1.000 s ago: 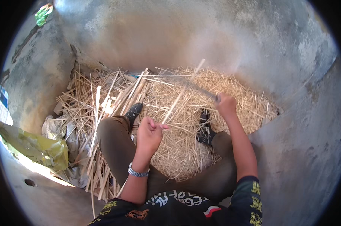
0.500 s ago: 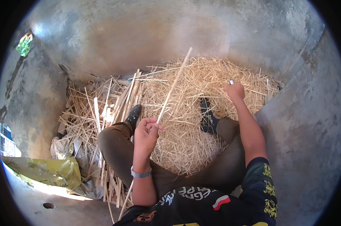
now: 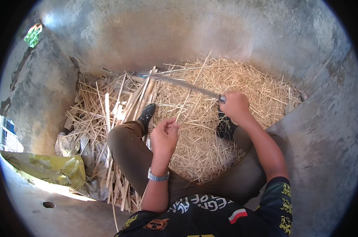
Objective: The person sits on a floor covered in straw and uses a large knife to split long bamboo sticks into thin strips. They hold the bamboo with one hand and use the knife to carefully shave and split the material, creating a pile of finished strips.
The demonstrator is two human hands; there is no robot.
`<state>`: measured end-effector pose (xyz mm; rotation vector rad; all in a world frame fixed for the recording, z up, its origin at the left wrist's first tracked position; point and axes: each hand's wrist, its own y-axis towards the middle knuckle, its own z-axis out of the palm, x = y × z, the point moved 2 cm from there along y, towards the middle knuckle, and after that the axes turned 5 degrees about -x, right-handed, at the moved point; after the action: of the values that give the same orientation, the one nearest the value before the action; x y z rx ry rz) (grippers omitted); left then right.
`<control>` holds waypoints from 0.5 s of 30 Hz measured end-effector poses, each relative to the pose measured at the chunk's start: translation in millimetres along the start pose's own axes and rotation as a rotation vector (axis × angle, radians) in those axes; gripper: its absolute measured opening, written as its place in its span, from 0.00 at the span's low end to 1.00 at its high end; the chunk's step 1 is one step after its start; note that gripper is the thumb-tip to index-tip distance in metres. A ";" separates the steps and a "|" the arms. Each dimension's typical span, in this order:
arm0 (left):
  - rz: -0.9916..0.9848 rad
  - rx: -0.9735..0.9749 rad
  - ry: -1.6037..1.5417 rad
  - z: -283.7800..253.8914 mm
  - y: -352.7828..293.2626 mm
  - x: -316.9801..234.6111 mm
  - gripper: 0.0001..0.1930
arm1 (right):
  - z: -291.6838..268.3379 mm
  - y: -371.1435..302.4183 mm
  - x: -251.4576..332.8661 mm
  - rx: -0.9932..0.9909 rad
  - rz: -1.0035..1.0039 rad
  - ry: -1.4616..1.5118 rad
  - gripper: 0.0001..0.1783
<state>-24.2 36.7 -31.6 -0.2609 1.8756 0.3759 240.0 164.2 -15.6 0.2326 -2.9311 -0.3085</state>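
Between the thumb and fingers of my left hand (image 3: 165, 136), which is closed, is a long thin bamboo strip (image 3: 183, 106). The strip slants up and away, and its narrow side seems to face me. A watch is on that wrist. My right hand (image 3: 236, 106) is wrapped round the handle of a long-bladed knife (image 3: 189, 86), with a metal collar showing at the fist. Its blade points left and crosses the strip's line of sight above my left hand; whether they touch I cannot tell. Most of the handle is hidden in my fist.
Pale shavings (image 3: 198, 150) cover the floor between my bent legs. Cut bamboo strips (image 3: 125, 104) lie heaped at the left, beside a yellow sheet (image 3: 62, 170). Grey concrete walls (image 3: 187, 31) enclose the space. My dark shoe (image 3: 147, 114) rests by the strips.
My right hand has moved left and nearer, swinging the knife blade across the strip. My left hand has shifted slightly right, and the strip now looks thinner, as if turned.
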 end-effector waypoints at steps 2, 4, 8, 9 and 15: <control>-0.021 0.029 -0.090 0.8 -0.7 0.9 0.10 | 10.7 -1.9 1.9 -0.014 -0.126 -0.122 0.11; -0.057 0.059 -0.154 1.3 -5.0 5.2 0.10 | 12.7 14.6 -15.0 0.103 0.094 -0.014 0.11; -0.153 0.130 -0.226 1.7 -4.8 -4.0 0.09 | 5.0 23.4 -33.5 0.159 0.325 0.144 0.11; -0.173 0.124 -0.233 -0.6 -4.1 -3.7 0.09 | 7.1 19.9 -27.1 0.127 0.200 0.097 0.11; -0.260 0.131 -0.389 0.4 -0.4 -7.4 0.10 | 42.8 16.8 -36.4 -0.311 -0.337 0.014 0.09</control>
<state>-21.2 36.5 -24.8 -0.3144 1.4553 0.1138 264.5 195.0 -59.1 0.6761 -2.7675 -0.7970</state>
